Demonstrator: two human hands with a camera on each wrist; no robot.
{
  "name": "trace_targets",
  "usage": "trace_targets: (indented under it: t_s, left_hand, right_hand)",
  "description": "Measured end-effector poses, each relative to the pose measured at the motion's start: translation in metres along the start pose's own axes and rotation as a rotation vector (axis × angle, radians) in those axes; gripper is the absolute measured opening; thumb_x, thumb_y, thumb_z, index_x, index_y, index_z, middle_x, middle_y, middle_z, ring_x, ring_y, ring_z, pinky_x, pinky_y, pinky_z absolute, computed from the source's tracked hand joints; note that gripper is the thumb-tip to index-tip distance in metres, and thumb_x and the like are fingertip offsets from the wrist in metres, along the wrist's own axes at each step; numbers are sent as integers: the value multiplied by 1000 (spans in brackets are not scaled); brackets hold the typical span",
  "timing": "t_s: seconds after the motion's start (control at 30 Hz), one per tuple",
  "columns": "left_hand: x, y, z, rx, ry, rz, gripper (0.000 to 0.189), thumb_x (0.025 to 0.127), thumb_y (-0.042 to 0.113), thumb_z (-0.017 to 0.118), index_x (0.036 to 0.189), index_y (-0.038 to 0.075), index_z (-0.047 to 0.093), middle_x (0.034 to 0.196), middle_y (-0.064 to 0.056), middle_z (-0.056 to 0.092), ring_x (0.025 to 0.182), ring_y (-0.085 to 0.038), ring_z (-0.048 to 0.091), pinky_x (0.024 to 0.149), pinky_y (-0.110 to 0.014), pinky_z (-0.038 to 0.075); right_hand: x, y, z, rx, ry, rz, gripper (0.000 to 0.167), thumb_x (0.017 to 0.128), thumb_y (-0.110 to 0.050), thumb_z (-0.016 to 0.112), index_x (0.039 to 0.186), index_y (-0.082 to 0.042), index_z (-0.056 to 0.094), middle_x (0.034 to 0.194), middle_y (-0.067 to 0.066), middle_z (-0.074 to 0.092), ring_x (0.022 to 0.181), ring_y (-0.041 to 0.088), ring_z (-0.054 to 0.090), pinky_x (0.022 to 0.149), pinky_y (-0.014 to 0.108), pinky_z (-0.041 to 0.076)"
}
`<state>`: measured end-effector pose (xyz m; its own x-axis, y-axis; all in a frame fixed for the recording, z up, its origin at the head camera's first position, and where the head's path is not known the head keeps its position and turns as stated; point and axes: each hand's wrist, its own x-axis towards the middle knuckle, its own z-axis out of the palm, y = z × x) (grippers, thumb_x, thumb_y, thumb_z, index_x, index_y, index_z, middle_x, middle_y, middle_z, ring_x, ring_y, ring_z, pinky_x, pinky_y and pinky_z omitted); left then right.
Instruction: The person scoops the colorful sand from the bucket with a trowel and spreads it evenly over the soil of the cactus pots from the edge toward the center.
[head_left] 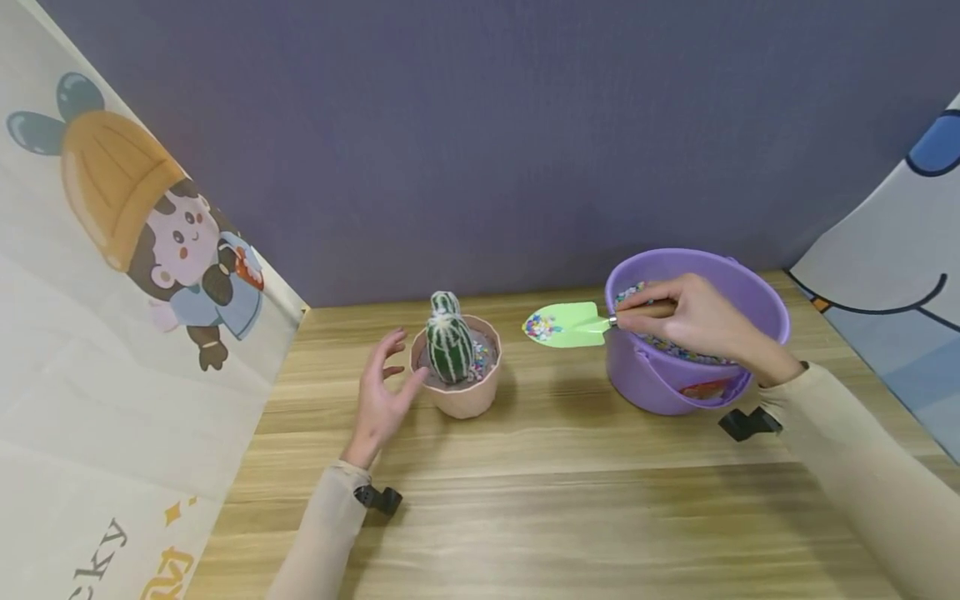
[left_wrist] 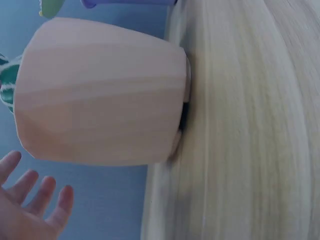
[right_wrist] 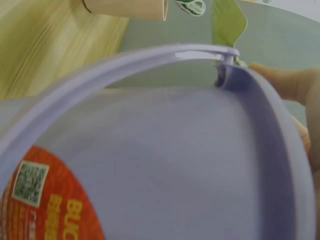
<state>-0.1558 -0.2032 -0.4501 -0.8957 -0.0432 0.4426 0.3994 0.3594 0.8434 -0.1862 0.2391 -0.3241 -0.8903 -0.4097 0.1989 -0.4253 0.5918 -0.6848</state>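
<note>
My right hand (head_left: 693,317) grips the wooden handle of a small light-green trowel (head_left: 573,323) above the near-left rim of a purple bucket (head_left: 652,387). Colorful pebbles (head_left: 542,326) lie on the blade, which points left toward a pink flowerpot (head_left: 467,403). In the pot stands a green cactus (head_left: 450,346) with white stripes, and some colorful pebbles (head_left: 480,360) lie on the soil at its right. Beside the pot's left side is my left hand (head_left: 382,400), fingers spread and relaxed, holding nothing. The left wrist view shows this hand (left_wrist: 30,210) near the pot's rim.
More colorful pebbles (head_left: 686,352) fill the lower part of the bucket, whose handle (right_wrist: 100,75) hangs down at the front. A wooden table (head_left: 510,517) carries everything. A dark blue-grey panel (head_left: 480,150) rises behind, with printed white sheets (head_left: 112,400) at the sides.
</note>
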Motion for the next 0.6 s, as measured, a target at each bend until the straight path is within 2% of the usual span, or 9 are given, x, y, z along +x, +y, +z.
trace_targets:
  t_s: [0.1,0.3,0.47,0.6]
  left_hand:
    - [1,-5,-2,11,-70,-3,73,93,15,78,159,10,46,161,-14,49,144,-46,46,111,-63,49]
    - [4,-15,-2,15,-148,3,84,90,14,78,164,9,38,167,-18,42,147,-47,44,112,-67,48]
    - [6,-21,1,14,-201,0,87,89,15,77,165,9,36,170,-19,38,149,-46,42,112,-67,46]
    - [8,-23,3,15,-212,-3,86,89,15,77,164,6,36,168,-19,40,147,-47,44,111,-66,47]
  right_hand:
    - [3,-3,2,8,-15,9,21,97,-22,80,114,-10,83,108,9,83,89,-5,75,73,17,62]
    - [14,-5,1,-30,-44,27,25,98,-30,79,116,-13,83,109,5,83,92,-3,76,77,16,60]
    - [25,-9,0,-66,-57,14,24,99,-35,78,115,-18,84,107,0,83,93,1,77,81,14,58]
    - [34,-11,0,-68,-74,-13,22,98,-34,79,112,-18,84,104,0,83,89,8,78,75,19,59]
